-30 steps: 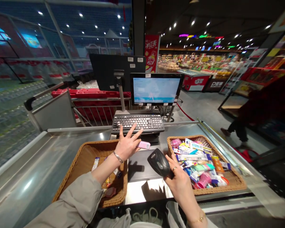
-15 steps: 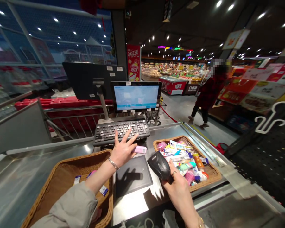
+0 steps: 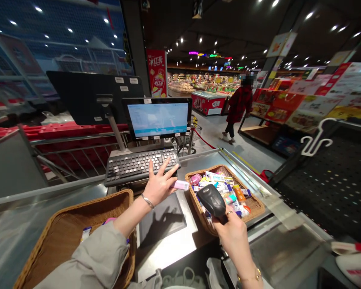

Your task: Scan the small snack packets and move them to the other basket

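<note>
My left hand [image 3: 159,185] hovers at the front edge of the black keyboard [image 3: 141,163], fingers spread over its right part. A small pink packaged item with a barcode [image 3: 180,184] is held by that hand, sticking out to the right under the thumb. In my right hand [image 3: 232,229] is a black barcode scanner [image 3: 211,200], gripped by its handle. The scanner is above the left part of a wicker basket [image 3: 205,220] full of small packaged goods. Beneath my left arm stands a larger wicker basket [image 3: 60,224] with a few small packets in it, partly hidden by my sleeve.
A lit monitor [image 3: 159,119] stands behind the keyboard, with a second screen's dark back [image 3: 93,96] to its left. A flat dark pad [image 3: 165,224] lies on the metal counter between the baskets. Across the aisle walks a person [image 3: 239,104]; white hooks [image 3: 315,140] hang at right.
The view has turned slightly right. The scanner now overlaps the right basket more. My left hand still holds the pink item by the keyboard. The person in the aisle has walked farther off.
</note>
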{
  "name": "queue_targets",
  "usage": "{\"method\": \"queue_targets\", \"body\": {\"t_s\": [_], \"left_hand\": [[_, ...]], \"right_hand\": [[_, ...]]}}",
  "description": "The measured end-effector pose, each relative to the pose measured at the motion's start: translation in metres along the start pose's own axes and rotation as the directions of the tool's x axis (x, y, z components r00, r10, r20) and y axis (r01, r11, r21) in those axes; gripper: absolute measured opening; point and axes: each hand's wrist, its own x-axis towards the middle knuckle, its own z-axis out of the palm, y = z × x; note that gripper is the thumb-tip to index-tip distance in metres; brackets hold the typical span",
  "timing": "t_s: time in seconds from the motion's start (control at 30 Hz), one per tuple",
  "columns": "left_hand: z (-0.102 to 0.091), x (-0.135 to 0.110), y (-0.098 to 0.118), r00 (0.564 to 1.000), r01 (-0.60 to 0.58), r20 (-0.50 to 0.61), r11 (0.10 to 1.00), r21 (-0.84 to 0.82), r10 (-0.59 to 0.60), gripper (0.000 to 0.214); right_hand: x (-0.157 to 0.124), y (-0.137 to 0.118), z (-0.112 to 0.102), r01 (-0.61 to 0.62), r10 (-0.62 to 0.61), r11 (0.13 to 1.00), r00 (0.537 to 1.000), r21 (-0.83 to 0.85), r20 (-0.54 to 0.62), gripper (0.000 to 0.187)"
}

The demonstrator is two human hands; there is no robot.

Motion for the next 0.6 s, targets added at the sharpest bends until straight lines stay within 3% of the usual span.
{"method": "queue_targets", "body": {"t_s": [0.27,0.6], "left_hand": [[0.021,0.020,0.023,0.997,-0.071,-0.016,0.996,-0.062,0.070,0.018],[0.051,0.041,0.050,0.981,-0.188,0.006,0.969,-0.158,0.192,0.023]], "right_hand": [[-0.003,0.016,-0.028,-0.252,0.233,0.962,0.959,-0.105,-0.161,0.041],[-0.012,0.038,-0.045,-0.355,0.309,0.914,0.923,-0.198,-0.229,0.044]]}}
